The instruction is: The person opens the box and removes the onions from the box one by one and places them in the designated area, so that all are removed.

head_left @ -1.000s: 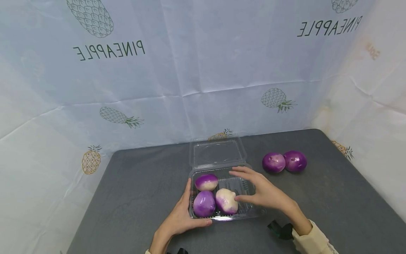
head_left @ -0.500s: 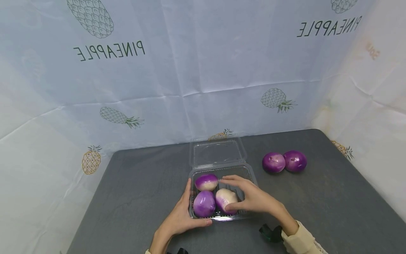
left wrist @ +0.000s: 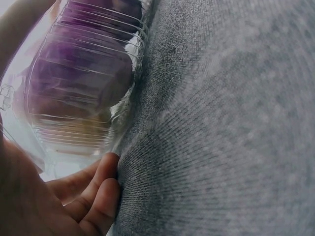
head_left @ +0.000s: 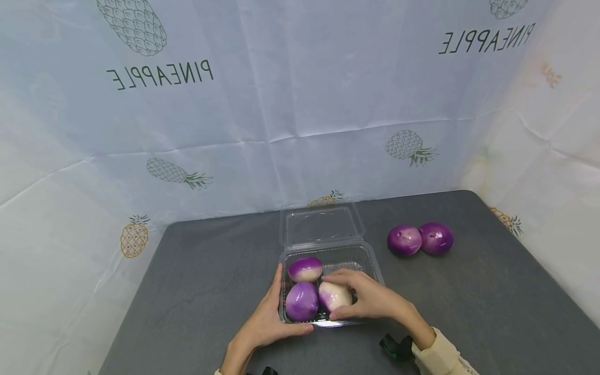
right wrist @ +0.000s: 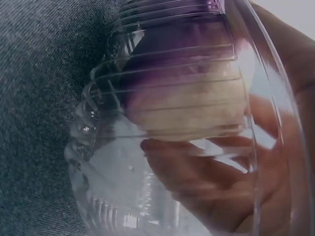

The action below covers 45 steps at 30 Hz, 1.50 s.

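A clear plastic clamshell container [head_left: 370, 254] lies on the table with its lid folded back. In the head view, three purple-and-white turnips sit inside: one at the back left [head_left: 305, 269], one at the front left [head_left: 302, 301], and a paler one [head_left: 335, 296] beside it. My right hand [head_left: 370, 297] holds the paler turnip, thumb at its front and fingers at its back. My left hand [head_left: 269, 323] grips the container's front left corner, thumb along the front edge. Through the container wall, the right wrist view shows the turnip [right wrist: 192, 103] with fingers [right wrist: 197, 172] against it.
Two more purple turnips [head_left: 404, 240] [head_left: 436, 238] touch each other on the dark grey table [head_left: 220, 260], right of the container. The transparent lid [head_left: 322, 226] reaches back toward a white pineapple-print curtain [head_left: 300, 94], which encloses the table's back and sides.
My right hand has moved left and toward me, from beside the paler turnip to a hold around it. My left hand, the container and the other turnips have stayed in place.
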Each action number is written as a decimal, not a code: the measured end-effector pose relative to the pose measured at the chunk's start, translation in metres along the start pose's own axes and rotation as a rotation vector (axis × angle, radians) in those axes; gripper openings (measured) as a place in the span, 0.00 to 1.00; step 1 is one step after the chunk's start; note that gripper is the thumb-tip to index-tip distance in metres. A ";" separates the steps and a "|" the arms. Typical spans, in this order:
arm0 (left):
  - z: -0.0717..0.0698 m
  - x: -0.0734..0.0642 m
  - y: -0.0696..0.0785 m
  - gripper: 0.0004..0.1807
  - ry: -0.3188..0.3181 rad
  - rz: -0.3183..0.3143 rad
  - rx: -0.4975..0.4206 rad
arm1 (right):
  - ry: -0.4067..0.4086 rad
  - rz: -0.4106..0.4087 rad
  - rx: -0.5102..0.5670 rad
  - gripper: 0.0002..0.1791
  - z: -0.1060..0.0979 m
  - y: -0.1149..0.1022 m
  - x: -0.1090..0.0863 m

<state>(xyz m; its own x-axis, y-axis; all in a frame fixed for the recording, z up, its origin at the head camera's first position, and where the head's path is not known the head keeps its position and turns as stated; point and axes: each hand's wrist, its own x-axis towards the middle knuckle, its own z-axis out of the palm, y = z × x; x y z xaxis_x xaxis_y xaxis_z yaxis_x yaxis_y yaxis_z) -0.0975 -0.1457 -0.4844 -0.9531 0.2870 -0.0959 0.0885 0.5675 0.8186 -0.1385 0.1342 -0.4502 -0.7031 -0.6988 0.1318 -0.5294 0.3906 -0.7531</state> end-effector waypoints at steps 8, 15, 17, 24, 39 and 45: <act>0.000 0.000 0.000 0.82 -0.004 -0.002 -0.004 | -0.016 0.047 0.058 0.38 0.000 -0.001 -0.001; -0.001 0.000 -0.001 0.81 -0.017 -0.010 -0.017 | 0.037 0.078 0.063 0.44 -0.001 -0.001 -0.002; -0.001 0.000 -0.001 0.81 -0.019 -0.014 -0.021 | 0.054 0.086 0.048 0.46 -0.001 -0.001 -0.002; 0.000 0.000 -0.001 0.81 -0.017 -0.017 -0.022 | 0.079 0.092 0.006 0.46 -0.001 0.000 -0.002; 0.000 0.001 -0.001 0.81 -0.004 0.005 -0.015 | 0.147 0.039 -0.018 0.47 -0.003 0.002 -0.002; 0.000 0.001 0.000 0.81 -0.008 0.002 -0.008 | 0.170 0.082 -0.044 0.52 -0.004 -0.002 -0.004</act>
<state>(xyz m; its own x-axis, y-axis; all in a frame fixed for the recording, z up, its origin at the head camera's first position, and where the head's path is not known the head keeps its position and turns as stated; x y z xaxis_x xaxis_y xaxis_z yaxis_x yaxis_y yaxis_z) -0.0985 -0.1454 -0.4845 -0.9507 0.2939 -0.0984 0.0882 0.5608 0.8233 -0.1366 0.1387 -0.4468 -0.8126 -0.5539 0.1813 -0.4849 0.4699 -0.7376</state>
